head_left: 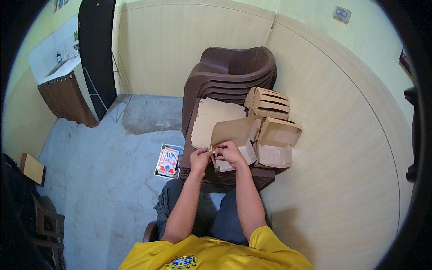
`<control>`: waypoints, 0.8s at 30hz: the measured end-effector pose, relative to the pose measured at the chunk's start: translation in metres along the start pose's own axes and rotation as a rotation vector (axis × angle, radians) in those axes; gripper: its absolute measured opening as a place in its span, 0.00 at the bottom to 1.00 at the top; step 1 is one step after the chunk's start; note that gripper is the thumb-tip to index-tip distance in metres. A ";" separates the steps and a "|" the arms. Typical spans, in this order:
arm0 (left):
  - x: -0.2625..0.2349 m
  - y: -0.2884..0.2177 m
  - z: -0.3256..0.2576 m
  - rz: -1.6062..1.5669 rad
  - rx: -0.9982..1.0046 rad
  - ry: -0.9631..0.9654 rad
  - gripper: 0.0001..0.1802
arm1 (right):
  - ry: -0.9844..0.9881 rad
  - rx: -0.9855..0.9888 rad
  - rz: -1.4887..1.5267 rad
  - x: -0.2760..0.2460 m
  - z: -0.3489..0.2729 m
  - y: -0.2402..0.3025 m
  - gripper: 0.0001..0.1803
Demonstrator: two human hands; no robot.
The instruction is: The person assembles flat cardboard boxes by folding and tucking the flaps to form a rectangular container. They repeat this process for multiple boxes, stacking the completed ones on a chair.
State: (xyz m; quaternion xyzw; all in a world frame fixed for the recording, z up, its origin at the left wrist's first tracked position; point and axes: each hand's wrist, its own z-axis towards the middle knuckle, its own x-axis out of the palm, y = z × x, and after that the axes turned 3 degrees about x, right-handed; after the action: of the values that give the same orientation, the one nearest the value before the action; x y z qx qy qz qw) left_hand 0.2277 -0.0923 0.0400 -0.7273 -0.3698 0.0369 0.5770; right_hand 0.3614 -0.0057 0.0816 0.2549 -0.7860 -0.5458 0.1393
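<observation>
A brown cardboard box (234, 130), partly folded with its lid raised, stands in front of me. At its left front corner my left hand (199, 159) is closed, thumb and fingers pinching the edge of the card. My right hand (231, 153) meets it there, its fingers bent round the same corner and hiding part of the box's inside. Just to the right, touching or nearly so, sits another open cardboard box (275, 155). Behind the box lies a pile of flat cardboard blanks (218, 118). Several folded boxes (269, 102) are nested together at the back right.
Stacked brown plastic chairs (229, 74) carry the cardboard. A white bin (156, 173) with printed packets stands on the floor at their left. The wood-panelled wall (333, 148) runs close on the right. Farther left are a black door panel (96, 54) and a sink counter (67, 67).
</observation>
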 end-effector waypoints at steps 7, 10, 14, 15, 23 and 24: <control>0.006 0.002 0.001 0.085 0.041 -0.106 0.20 | 0.029 -0.020 -0.032 -0.003 0.002 -0.005 0.09; 0.007 0.002 0.000 0.136 0.062 -0.158 0.21 | 0.015 -0.008 -0.015 -0.004 0.005 -0.007 0.10; 0.008 0.002 0.003 0.124 0.073 -0.191 0.20 | 0.007 -0.028 -0.014 -0.005 0.007 -0.015 0.10; 0.008 0.003 0.003 0.118 0.058 -0.203 0.20 | 0.033 -0.070 -0.007 -0.005 0.007 -0.016 0.10; 0.004 0.012 0.015 0.252 0.131 -0.195 0.17 | 0.032 -0.053 -0.017 -0.004 -0.001 -0.011 0.10; 0.004 0.012 0.015 0.271 0.110 -0.209 0.17 | 0.044 -0.086 -0.026 -0.003 -0.002 -0.010 0.10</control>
State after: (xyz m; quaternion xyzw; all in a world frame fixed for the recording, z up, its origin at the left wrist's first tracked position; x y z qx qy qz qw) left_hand 0.2290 -0.0782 0.0263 -0.7302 -0.3237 0.2101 0.5639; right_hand 0.3674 -0.0082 0.0733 0.2706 -0.7553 -0.5751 0.1602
